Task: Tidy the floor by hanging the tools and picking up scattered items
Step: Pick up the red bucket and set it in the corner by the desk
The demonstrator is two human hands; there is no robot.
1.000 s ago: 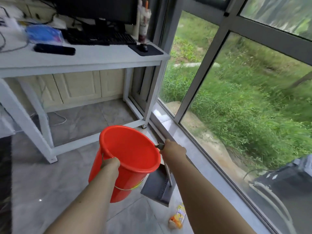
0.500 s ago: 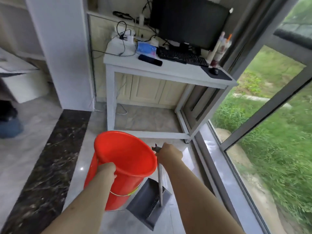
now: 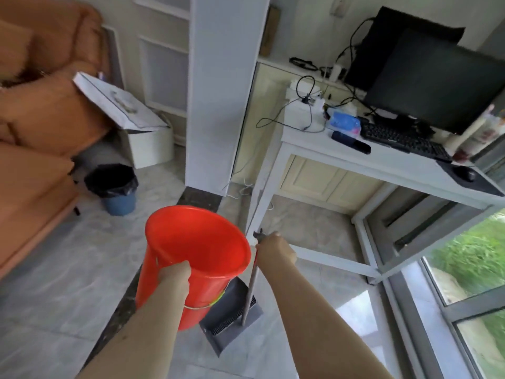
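Observation:
A red plastic bucket (image 3: 196,247) hangs in front of me, lifted off the floor, and my left hand (image 3: 175,277) grips its near rim. It looks empty inside. Just to its right, my right hand (image 3: 274,247) is closed around the top of a long thin handle that runs down to a dark grey dustpan (image 3: 232,315). The dustpan hangs below and behind the bucket, partly hidden by it.
A white desk (image 3: 382,160) with monitor, keyboard and cables stands ahead right, a white pillar (image 3: 221,91) ahead. A blue bin with a black liner (image 3: 114,190) sits left by an orange sofa (image 3: 35,127) and a white box (image 3: 144,138). Glass windows run along the right.
My view has swung left, from the window toward the pillar, bin and sofa. Both hands keep the same hold on bucket and dustpan; the snack wrapper on the floor is out of view.

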